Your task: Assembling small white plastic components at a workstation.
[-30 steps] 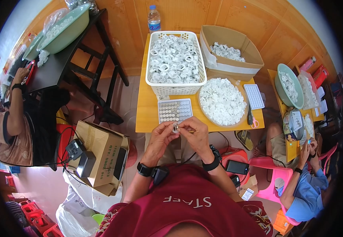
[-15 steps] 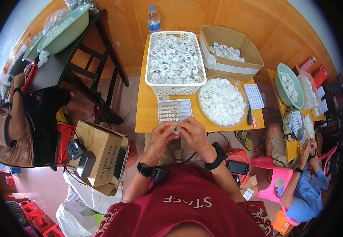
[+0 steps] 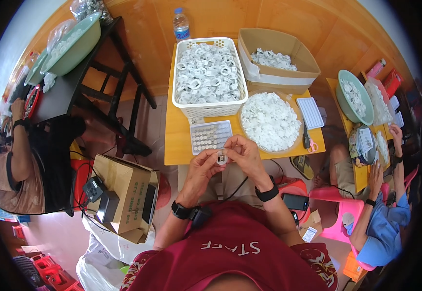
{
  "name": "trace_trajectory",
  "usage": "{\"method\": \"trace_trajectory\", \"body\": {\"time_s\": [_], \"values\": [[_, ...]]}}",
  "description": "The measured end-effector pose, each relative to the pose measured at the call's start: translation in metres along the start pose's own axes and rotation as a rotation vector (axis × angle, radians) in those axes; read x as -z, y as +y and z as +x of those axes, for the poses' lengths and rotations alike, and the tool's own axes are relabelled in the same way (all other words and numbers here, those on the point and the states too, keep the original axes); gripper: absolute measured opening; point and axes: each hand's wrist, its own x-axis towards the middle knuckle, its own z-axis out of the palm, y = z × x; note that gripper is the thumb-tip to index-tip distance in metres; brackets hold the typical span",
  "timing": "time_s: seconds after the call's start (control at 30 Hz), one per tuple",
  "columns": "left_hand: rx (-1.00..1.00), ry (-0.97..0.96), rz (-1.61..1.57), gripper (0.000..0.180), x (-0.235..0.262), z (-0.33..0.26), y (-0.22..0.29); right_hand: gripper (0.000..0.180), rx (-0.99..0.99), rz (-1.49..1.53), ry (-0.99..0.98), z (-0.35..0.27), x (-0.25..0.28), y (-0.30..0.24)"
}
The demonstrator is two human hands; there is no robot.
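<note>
1. You held a small white ring-shaped part point(image 3: 222, 158) between the fingertips of both hands, just off the near edge of the counter point(image 3: 177, 145), at about 6 o'clock from the tray. It sat close in front of you, likely so that you could see the fine work.
2. Your left hand point(image 3: 202, 169) pinched the part from its 8 o'clock side, its grip clenched on it with thumb and forefinger.
3. Your right hand point(image 3: 242, 154) came over it from 2 o'clock, its grip also grasping the part; both wrists hung free of the counter.
4. The small white tray point(image 3: 211, 137) lay right beyond your fingers, within easy reach. Its rows of pockets held small pale pieces, with the 3 o'clock end looking less filled, though I could not tell exactly.
5. At 3 o'clock from the tray, the round clear bowl point(image 3: 271, 121) was heaped with white parts.
6. At 12 o'clock stood the white plastic basket point(image 3: 209, 75), full of larger white rings.
7. At 1 o'clock from the basket, the cardboard box point(image 3: 276, 60) held a shallow pile of white pieces.
8. A flat white tray point(image 3: 311, 112) and pink-handled scissors point(image 3: 309, 141) lay at 3 o'clock from the bowl, set aside.
</note>
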Motion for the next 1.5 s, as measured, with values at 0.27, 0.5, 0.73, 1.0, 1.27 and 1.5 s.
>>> {"method": "trace_trajectory", "body": {"time_s": [0.27,0.5,0.73,1.0,1.27,1.5], "values": [[0.042,-0.007,-0.008,0.019,0.001,0.003,-0.006,0.021,-0.018,0.094,-0.006,-0.013,0.0,0.003],[0.005,0.005,0.076,0.017,-0.003,0.01,-0.009,0.023,0.033,0.11,0.172,-0.01,-0.007,0.014],[0.085,0.032,-0.082,0.017,-0.008,0.01,-0.01,0.026,0.011,0.052,0.131,-0.014,0.003,0.013],[0.158,-0.065,-0.021,0.019,0.001,0.012,-0.015,0.02,-0.015,0.007,0.284,-0.025,0.003,0.014],[0.157,-0.015,-0.052,0.021,0.011,0.01,-0.015,0.011,0.208,-0.755,0.718,-0.01,0.099,0.012],[0.138,-0.011,-0.064,0.022,0.019,0.004,-0.017,0.019,0.189,-0.964,0.583,0.01,0.092,0.005]]}}
